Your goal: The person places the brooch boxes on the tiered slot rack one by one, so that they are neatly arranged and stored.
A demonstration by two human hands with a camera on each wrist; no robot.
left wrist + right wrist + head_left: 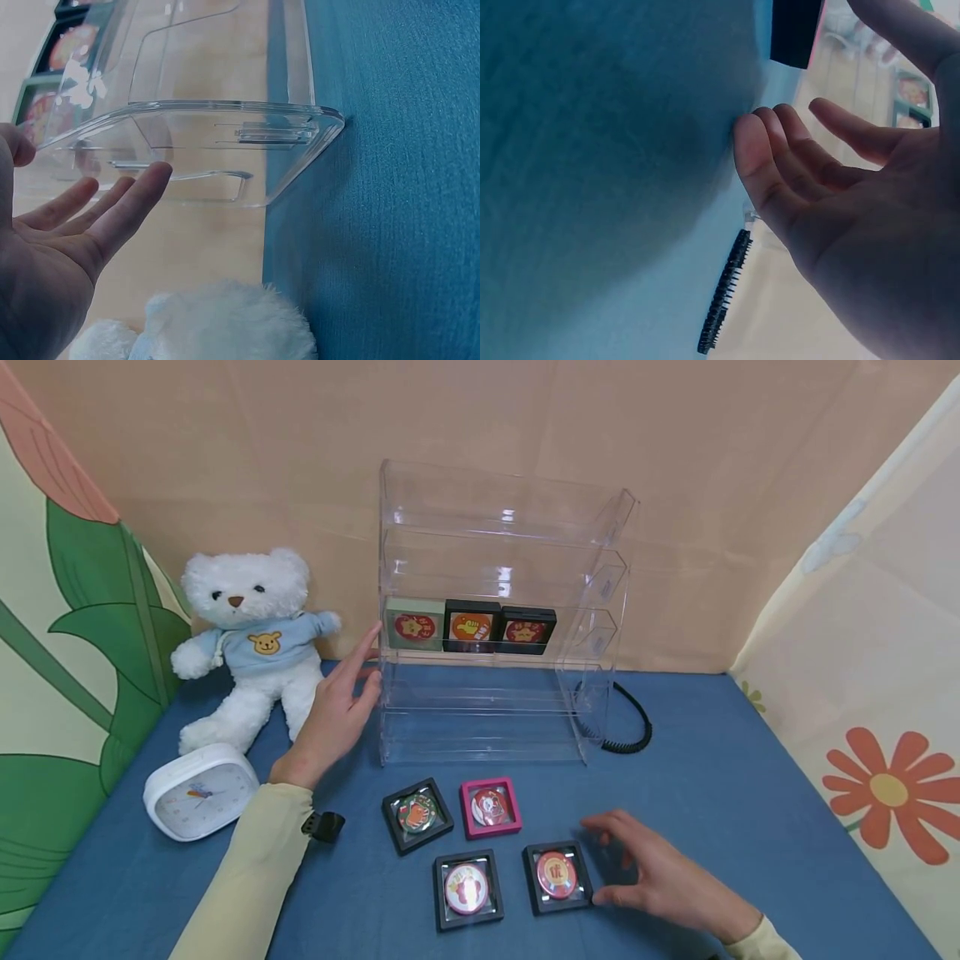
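My left hand (330,718) is at the left side of a clear acrylic tiered display rack (480,702), its fingertips right at the side panel. In the left wrist view the fingers (127,214) are spread and nearly straight beside the rack's edge. Low over the table, my right hand (652,877) has loosely bent fingers, thumb tip close to the right edge of a black-framed display case (531,877) with a round red-and-gold badge. Nothing sits in the right palm (870,232). Nearby lie a pink-framed case (467,822), a tilted black case (390,814) and a black case with a white badge (442,910).
On a middle tier stand a pale green case (416,607) and two black cases (495,610). A white teddy bear (262,647) sits left of the rack, behind a white clock (202,793). A black coiled cord (637,743) lies at the rack's right, on the blue tablecloth (720,760).
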